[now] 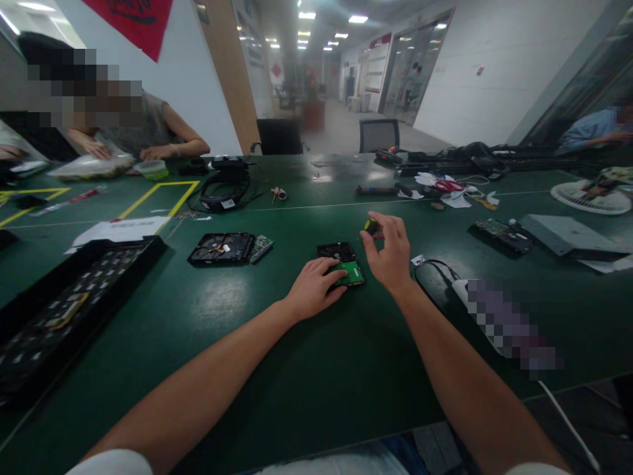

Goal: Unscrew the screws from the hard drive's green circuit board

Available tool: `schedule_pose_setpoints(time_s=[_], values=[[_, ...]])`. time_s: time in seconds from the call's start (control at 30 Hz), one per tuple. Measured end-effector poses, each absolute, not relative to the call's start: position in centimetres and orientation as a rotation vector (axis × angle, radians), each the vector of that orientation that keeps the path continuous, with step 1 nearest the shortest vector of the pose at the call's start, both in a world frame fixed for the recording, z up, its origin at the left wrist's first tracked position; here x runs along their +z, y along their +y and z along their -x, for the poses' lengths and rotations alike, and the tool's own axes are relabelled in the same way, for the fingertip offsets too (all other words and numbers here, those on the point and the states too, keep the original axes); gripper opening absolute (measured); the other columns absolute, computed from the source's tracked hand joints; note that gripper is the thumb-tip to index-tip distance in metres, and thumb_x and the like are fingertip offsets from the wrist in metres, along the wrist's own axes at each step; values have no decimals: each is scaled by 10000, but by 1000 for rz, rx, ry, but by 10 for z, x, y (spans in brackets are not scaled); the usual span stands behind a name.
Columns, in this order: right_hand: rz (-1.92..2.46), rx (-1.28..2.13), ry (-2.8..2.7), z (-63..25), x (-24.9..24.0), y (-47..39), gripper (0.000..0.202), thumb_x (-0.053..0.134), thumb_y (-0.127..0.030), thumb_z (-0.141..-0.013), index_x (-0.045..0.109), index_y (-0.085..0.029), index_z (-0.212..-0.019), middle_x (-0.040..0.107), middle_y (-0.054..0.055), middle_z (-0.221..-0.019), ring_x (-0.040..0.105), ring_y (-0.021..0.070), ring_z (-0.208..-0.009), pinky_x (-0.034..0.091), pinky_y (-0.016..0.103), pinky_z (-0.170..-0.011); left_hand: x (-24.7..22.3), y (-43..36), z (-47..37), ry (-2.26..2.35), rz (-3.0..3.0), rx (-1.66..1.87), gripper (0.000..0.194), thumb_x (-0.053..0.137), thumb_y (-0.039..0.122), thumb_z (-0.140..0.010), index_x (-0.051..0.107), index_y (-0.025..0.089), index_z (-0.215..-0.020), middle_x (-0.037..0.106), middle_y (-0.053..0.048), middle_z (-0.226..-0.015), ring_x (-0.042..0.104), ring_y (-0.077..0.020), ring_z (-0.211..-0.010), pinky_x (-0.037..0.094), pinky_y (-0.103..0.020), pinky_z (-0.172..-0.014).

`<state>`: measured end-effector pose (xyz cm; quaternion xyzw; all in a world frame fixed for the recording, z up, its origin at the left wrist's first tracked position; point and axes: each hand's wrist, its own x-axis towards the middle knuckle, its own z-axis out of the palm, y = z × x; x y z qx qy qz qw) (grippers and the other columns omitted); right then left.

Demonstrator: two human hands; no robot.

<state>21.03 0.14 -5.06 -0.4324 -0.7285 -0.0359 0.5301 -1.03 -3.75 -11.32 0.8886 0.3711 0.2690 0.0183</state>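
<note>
A small hard drive (337, 251) lies on the green table in front of me, its green circuit board (353, 273) facing up. My left hand (316, 285) grips it from the left, fingers over the board and thumb at the near edge. Just right of the drive and raised above the table, my right hand (388, 254) pinches a screwdriver (370, 226) by its yellow-and-black handle. Its shaft is too thin and dark to follow, so I cannot tell whether the tip touches the drive.
Further left sit a larger opened drive (221, 249) and a loose circuit board (262, 249). A long black tray (74, 310) of parts fills the left side. On the right are a power strip (482, 323), another drive (502, 235) and a grey metal box (568, 235). A person sits across, far left.
</note>
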Motion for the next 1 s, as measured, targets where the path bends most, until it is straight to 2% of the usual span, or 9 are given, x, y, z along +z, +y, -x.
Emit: schedule_pose_setpoints(time_s=[0.13,0.33,0.5,0.7,0.9,1.0], values=[[1038,-69,-1750,-209,-51,1,443,507,-329,-1042,505,-247,-1478,621,153,-1328,646,293,-1151,610,482,-929,-113,-38,11,1166,-2756,823,385,630,420,-1014,688,234,-1346,607,-146,-1428,563,-335,-1353,468,-555,-1136],[1045,-81,-1736,-210,-50,0,389,611,-369,-1005,586,-267,-1380,607,122,-1246,635,268,-1087,618,448,-881,-114,-37,10,1171,-2772,824,385,622,421,-1021,693,217,-1339,602,-152,-1431,559,-335,-1355,459,-548,-1146],[1027,-89,-1764,-209,-51,0,431,519,-302,-1037,515,-239,-1464,624,145,-1315,639,279,-1156,609,463,-927,-115,-37,11,1166,-2768,837,385,624,424,-1019,688,231,-1346,598,-144,-1437,557,-332,-1356,467,-553,-1137],[1010,-79,-1754,-209,-50,-1,389,599,-354,-1013,571,-252,-1388,640,129,-1265,642,270,-1131,630,432,-877,-116,-36,11,1156,-2760,852,382,631,425,-1014,693,233,-1338,604,-146,-1425,561,-333,-1354,468,-556,-1137],[1046,-41,-1754,-208,-55,1,476,513,-328,-1041,466,-246,-1508,638,146,-1369,675,276,-1130,613,474,-948,-115,-37,10,1151,-2755,856,384,628,432,-1015,694,234,-1337,609,-152,-1416,567,-335,-1347,471,-560,-1131],[1052,-32,-1740,-208,-54,0,465,562,-379,-1027,498,-246,-1468,629,146,-1342,672,273,-1101,631,458,-895,-114,-37,10,1161,-2762,846,390,624,430,-1018,692,221,-1340,607,-152,-1424,564,-334,-1351,463,-550,-1142]])
